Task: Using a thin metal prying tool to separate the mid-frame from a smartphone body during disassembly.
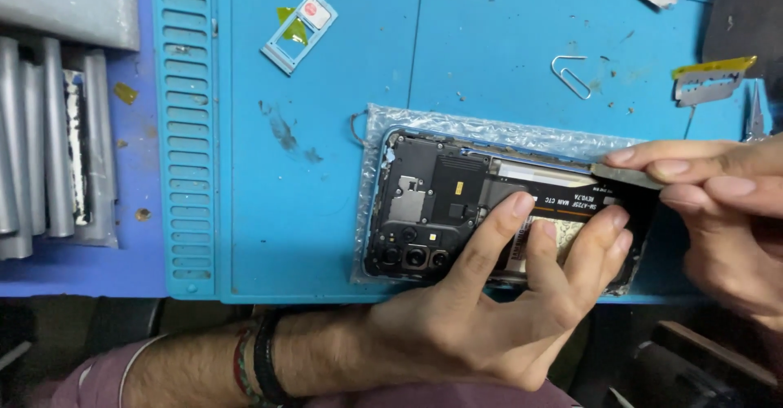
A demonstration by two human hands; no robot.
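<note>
- The opened black smartphone with its back cover off (pixel 457 212) lies flat on a scrap of clear bubble wrap (pixel 489 131), near the front edge of the blue rubber-mat work surface (pixel 326 212), camera end pointing left.
- Left hand (pixel 489 310) comes in from the bottom, forearm lying along the surface edge with dark bands on the wrist. Its fingers (pixel 497 229) are spread and arched over the lower right part of the phone, tips pressing down on the internals.
- Right hand (pixel 718 204) reaches in from the right, fingers pressed together and pinching a thin flat metal blade (pixel 628 176), which lies along the phone's upper edge.
- Other bits around: a light blue SIM tray (pixel 298 31) up top, a silver paper clip (pixel 571 75), and grey foil pouches (pixel 49 131) stacked far left.
</note>
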